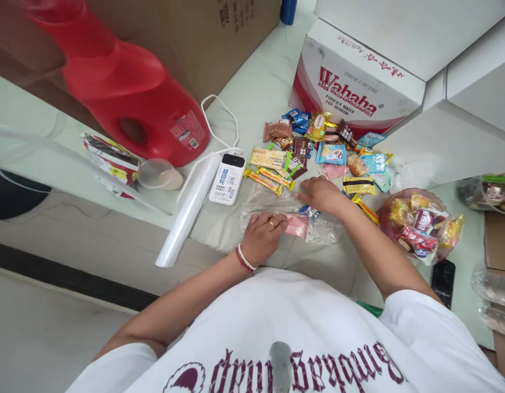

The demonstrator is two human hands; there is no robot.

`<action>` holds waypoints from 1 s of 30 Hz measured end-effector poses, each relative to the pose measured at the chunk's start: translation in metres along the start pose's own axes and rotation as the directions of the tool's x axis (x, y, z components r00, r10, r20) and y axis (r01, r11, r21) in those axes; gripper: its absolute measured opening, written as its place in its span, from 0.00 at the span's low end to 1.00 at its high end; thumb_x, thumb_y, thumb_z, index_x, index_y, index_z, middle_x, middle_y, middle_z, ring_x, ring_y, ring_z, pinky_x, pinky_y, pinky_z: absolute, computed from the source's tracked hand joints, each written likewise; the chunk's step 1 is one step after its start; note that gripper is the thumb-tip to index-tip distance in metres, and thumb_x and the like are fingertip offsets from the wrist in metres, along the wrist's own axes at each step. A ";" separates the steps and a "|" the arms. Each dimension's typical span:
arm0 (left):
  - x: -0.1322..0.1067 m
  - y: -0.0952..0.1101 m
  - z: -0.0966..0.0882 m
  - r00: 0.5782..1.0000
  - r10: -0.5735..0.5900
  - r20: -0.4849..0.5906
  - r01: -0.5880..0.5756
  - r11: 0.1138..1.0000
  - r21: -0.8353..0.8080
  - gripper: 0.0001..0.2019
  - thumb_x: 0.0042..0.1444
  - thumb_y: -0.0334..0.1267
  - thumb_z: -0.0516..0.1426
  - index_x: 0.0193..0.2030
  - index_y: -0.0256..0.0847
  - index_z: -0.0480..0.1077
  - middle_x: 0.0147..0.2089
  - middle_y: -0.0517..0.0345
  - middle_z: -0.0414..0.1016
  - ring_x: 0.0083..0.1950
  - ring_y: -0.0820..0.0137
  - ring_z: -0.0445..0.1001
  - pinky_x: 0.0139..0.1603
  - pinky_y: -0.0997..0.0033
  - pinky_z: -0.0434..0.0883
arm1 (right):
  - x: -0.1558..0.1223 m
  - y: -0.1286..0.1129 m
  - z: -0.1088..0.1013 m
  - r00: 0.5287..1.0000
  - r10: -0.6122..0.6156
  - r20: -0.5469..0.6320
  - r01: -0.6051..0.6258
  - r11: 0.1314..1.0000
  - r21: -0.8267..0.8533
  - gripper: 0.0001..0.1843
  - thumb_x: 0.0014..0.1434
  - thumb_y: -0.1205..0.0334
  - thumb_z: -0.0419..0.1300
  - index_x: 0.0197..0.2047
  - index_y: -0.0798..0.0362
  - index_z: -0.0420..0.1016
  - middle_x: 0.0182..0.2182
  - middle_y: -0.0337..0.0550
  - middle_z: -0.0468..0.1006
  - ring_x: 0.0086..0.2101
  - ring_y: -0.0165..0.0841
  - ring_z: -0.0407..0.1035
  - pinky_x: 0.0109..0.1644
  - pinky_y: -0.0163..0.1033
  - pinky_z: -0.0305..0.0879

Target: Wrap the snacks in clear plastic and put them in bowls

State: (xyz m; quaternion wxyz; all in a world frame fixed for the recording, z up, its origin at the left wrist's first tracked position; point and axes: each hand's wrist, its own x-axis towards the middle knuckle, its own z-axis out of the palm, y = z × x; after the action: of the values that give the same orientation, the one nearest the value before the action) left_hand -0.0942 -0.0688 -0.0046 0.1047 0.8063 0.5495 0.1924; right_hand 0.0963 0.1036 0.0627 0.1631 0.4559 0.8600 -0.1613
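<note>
1. Head view: the left hand [261,236] has its fingers bent over the pink packet [297,225]; whether they pinch it, I cannot tell.
2. The right hand [321,194] is loosely spread, beside the snack pile [300,153] beyond it.
3. Handling packet and clear bag [324,233] seems in hand; moving either calls for light fingertip control.

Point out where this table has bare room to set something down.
Bare table shows between the brown carton, white cable and Wahaha box; a smaller patch lies right of the black phone. Crowded: the wrapped snacks and the clear bag near the left hand and right hand.
</note>
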 end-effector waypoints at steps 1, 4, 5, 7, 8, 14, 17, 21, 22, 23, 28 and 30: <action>0.001 0.001 0.000 1.000 -0.009 -0.001 0.009 1.000 0.009 0.18 0.69 0.34 0.51 0.60 0.48 0.76 0.59 0.49 0.81 0.54 0.57 0.74 0.50 0.52 0.64 | 0.009 -0.005 0.003 0.998 0.027 0.056 -0.027 1.000 0.011 0.25 0.68 0.49 0.60 0.59 0.58 0.77 0.48 0.58 0.80 0.50 0.48 0.70 0.52 0.44 0.62; 0.004 0.004 0.003 1.000 -0.024 0.005 0.024 0.999 0.032 0.18 0.71 0.36 0.50 0.62 0.45 0.75 0.58 0.48 0.81 0.50 0.59 0.74 0.47 0.53 0.64 | 0.019 -0.009 0.005 0.994 0.063 0.093 -0.077 0.984 0.158 0.16 0.65 0.57 0.63 0.51 0.56 0.81 0.39 0.49 0.81 0.42 0.40 0.73 0.45 0.39 0.62; 0.005 0.005 0.004 1.000 -0.026 0.003 0.026 0.999 0.040 0.18 0.71 0.36 0.50 0.62 0.44 0.74 0.58 0.48 0.81 0.50 0.59 0.74 0.46 0.53 0.64 | 0.017 -0.007 0.004 0.997 0.029 0.066 -0.043 0.977 0.209 0.13 0.64 0.59 0.63 0.47 0.56 0.82 0.38 0.47 0.80 0.40 0.39 0.72 0.46 0.39 0.62; 0.006 0.006 0.006 1.000 -0.028 -0.012 0.029 0.998 0.060 0.18 0.71 0.36 0.50 0.61 0.44 0.74 0.57 0.49 0.81 0.50 0.59 0.74 0.46 0.53 0.64 | 0.004 -0.006 -0.001 0.995 -0.085 -0.049 0.095 0.961 0.260 0.09 0.63 0.61 0.63 0.42 0.55 0.83 0.38 0.46 0.79 0.43 0.38 0.72 0.49 0.39 0.62; 0.007 0.006 0.006 0.999 -0.030 -0.024 0.032 0.997 0.071 0.17 0.71 0.36 0.50 0.61 0.44 0.75 0.57 0.49 0.81 0.50 0.58 0.74 0.46 0.53 0.64 | -0.006 -0.007 -0.003 0.983 -0.148 -0.104 0.171 0.950 0.261 0.08 0.62 0.63 0.63 0.41 0.55 0.82 0.40 0.46 0.78 0.44 0.38 0.72 0.50 0.38 0.61; 0.004 0.004 0.011 0.998 -0.060 -0.010 0.060 0.998 0.021 0.17 0.71 0.34 0.50 0.59 0.43 0.76 0.59 0.47 0.81 0.51 0.58 0.78 0.47 0.54 0.67 | -0.078 -0.044 0.023 0.968 -0.252 -0.022 0.252 0.967 0.040 0.16 0.73 0.63 0.51 0.53 0.52 0.79 0.45 0.48 0.75 0.35 0.33 0.69 0.38 0.35 0.57; -0.002 -0.004 0.013 0.997 -0.076 0.005 0.076 0.990 -0.117 0.17 0.68 0.34 0.52 0.57 0.42 0.77 0.59 0.47 0.82 0.51 0.58 0.79 0.50 0.54 0.71 | -0.098 -0.059 0.054 0.971 -0.239 -0.008 0.239 0.971 -0.023 0.21 0.74 0.63 0.49 0.65 0.46 0.72 0.48 0.48 0.75 0.39 0.34 0.70 0.39 0.35 0.58; -0.011 -0.024 0.008 0.937 -0.321 -0.139 0.231 0.866 -0.443 0.17 0.65 0.33 0.50 0.52 0.43 0.78 0.51 0.52 0.84 0.49 0.63 0.80 0.52 0.61 0.74 | -0.105 -0.070 0.074 0.980 -0.198 -0.012 0.198 0.980 -0.003 0.28 0.73 0.65 0.51 0.73 0.41 0.63 0.50 0.48 0.75 0.46 0.38 0.71 0.42 0.35 0.61; -0.010 -0.028 0.006 0.877 -0.434 -0.205 0.286 0.816 -0.502 0.17 0.65 0.34 0.50 0.52 0.43 0.77 0.49 0.53 0.83 0.49 0.64 0.79 0.52 0.62 0.74 | -0.105 -0.072 0.074 0.982 -0.187 -0.010 0.187 0.982 0.009 0.29 0.72 0.65 0.52 0.74 0.40 0.62 0.51 0.48 0.75 0.47 0.38 0.71 0.42 0.35 0.61; -0.008 -0.032 0.003 0.807 -0.526 -0.267 0.329 0.778 -0.535 0.17 0.66 0.37 0.49 0.54 0.42 0.76 0.50 0.52 0.82 0.50 0.64 0.78 0.53 0.62 0.74 | -0.105 -0.074 0.073 0.984 -0.177 -0.008 0.177 0.984 0.018 0.30 0.72 0.65 0.52 0.74 0.39 0.62 0.51 0.49 0.75 0.47 0.38 0.71 0.42 0.35 0.61; 0.015 -0.034 -0.006 0.828 -0.508 -0.235 0.439 0.850 -0.291 0.28 0.58 0.52 0.62 0.62 0.40 0.70 0.72 0.38 0.63 0.74 0.44 0.57 0.71 0.39 0.60 | -0.105 -0.070 0.062 0.979 -0.201 -0.022 0.202 0.974 0.100 0.28 0.72 0.65 0.51 0.72 0.38 0.66 0.50 0.50 0.74 0.45 0.39 0.70 0.43 0.36 0.64; 0.018 -0.030 -0.007 0.873 -0.473 -0.115 0.443 0.870 -0.214 0.21 0.54 0.50 0.66 0.51 0.41 0.75 0.70 0.38 0.66 0.75 0.40 0.56 0.70 0.36 0.60 | -0.106 -0.063 0.061 0.963 -0.261 -0.065 0.269 0.942 0.203 0.26 0.72 0.64 0.53 0.70 0.40 0.70 0.49 0.49 0.73 0.45 0.38 0.69 0.46 0.38 0.66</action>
State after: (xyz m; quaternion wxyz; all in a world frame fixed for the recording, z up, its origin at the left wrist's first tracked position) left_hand -0.1164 -0.0408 -0.0063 0.1747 0.6208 0.7123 0.2769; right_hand 0.1086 -0.0336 0.0616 0.0750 0.3537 0.8944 -0.2632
